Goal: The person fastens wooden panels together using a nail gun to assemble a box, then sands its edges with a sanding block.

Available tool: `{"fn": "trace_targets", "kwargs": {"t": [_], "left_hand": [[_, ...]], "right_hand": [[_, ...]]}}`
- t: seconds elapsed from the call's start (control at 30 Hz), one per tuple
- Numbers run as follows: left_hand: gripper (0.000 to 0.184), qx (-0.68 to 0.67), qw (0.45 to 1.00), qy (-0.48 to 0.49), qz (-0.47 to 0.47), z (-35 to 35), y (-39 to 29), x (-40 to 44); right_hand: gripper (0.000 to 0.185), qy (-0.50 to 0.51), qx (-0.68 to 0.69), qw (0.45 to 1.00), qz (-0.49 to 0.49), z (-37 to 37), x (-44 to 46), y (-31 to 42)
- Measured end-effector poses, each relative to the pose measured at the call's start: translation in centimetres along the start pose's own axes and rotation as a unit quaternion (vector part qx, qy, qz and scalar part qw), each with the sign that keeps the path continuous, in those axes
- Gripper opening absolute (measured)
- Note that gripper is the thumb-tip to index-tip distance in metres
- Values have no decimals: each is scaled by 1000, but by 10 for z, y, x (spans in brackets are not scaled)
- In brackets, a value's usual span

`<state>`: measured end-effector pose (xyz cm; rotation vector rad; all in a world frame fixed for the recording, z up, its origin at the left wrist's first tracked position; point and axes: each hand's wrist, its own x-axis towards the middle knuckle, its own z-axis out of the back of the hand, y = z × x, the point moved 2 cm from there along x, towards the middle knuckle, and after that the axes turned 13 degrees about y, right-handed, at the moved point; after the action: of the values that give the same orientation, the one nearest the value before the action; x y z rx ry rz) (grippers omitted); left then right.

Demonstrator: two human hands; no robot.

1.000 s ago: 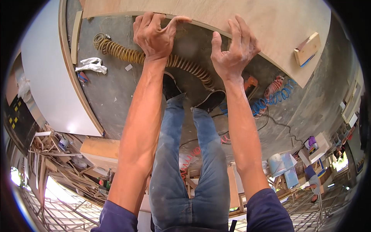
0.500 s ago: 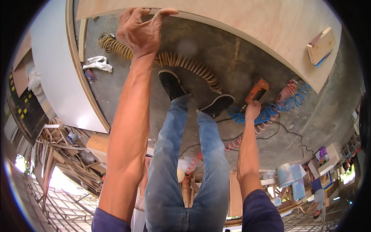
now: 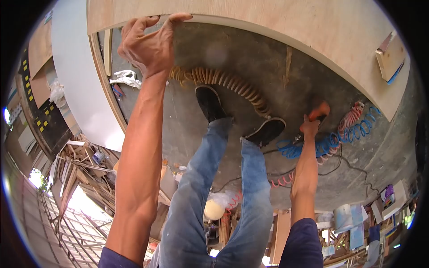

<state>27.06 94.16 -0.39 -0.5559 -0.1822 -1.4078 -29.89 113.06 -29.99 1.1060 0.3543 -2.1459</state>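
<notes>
My left hand (image 3: 147,50) is closed on the near edge of a plywood panel (image 3: 277,15), its thumb and fingertips on the edge. My right hand (image 3: 309,127) grips an orange nail gun (image 3: 320,110), blurred by motion, low over the floor to the right of my shoes. Around and below that hand lie blue coiled hose (image 3: 328,143) and pinkish-red coiled hose (image 3: 351,117). A brown coiled hose (image 3: 223,80) lies on the floor between the panel and my shoes. Part of the nail gun is hidden by my fingers.
Wood pieces (image 3: 391,60) lie on the panel's right end. To the left stands a white-faced board (image 3: 87,85), with a white cloth (image 3: 126,78) beside it on the floor. Scrap wood (image 3: 82,178) is piled at lower left. A dark cable (image 3: 353,167) crosses the floor.
My right hand has raised and turned the nail gun slightly. My left hand has shifted a little leftward along the panel's edge. The whole view has shifted.
</notes>
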Motion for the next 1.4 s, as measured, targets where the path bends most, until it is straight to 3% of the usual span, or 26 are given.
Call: {"fn": "trace_targets", "kwargs": {"t": [0.07, 0.1, 0.17, 0.23, 0.4, 0.43, 0.5, 0.7, 0.8, 0.87, 1.07, 1.4], "left_hand": [[49, 3, 1000, 6, 10, 2, -1, 1], [50, -6, 1000, 0, 2, -1, 2, 1], [50, -18, 1000, -4, 4, -2, 4, -2], [49, -10, 1000, 4, 12, -2, 2, -3], [44, -11, 999, 11, 30, -1, -3, -8], [42, -17, 999, 21, 46, -1, -5, -7], [37, -30, 995, 42, 81, 4, -13, -5], [32, -44, 992, 54, 109, 3, -17, -7], [34, -54, 989, 61, 127, 3, -19, -7], [35, -57, 988, 61, 132, 2, -19, -6], [38, -68, 989, 51, 122, 2, -20, -6], [37, -71, 987, 59, 131, 3, -21, -7]], "right_hand": [[57, -102, 11, 991, 89, 9, -27, 3], [57, -104, 8, 990, 91, 19, -41, 10], [36, -85, 4, 995, 58, 56, -93, 30], [24, 52, 260, 964, -8, 86, -174, 84], [8, 80, 358, 900, 237, 118, -314, 185], [12, 145, 327, 914, 193, 128, -336, 206], [24, 158, 410, 871, 219, 124, -369, 245], [15, 191, 393, 860, 263, 115, -411, 359], [14, 175, 368, 855, 320, 98, -399, 372], [20, 190, 358, 861, 309, 98, -399, 378], [12, 182, 346, 875, 286, 98, -396, 384], [28, 214, 351, 876, 253, 103, -402, 391]]}}
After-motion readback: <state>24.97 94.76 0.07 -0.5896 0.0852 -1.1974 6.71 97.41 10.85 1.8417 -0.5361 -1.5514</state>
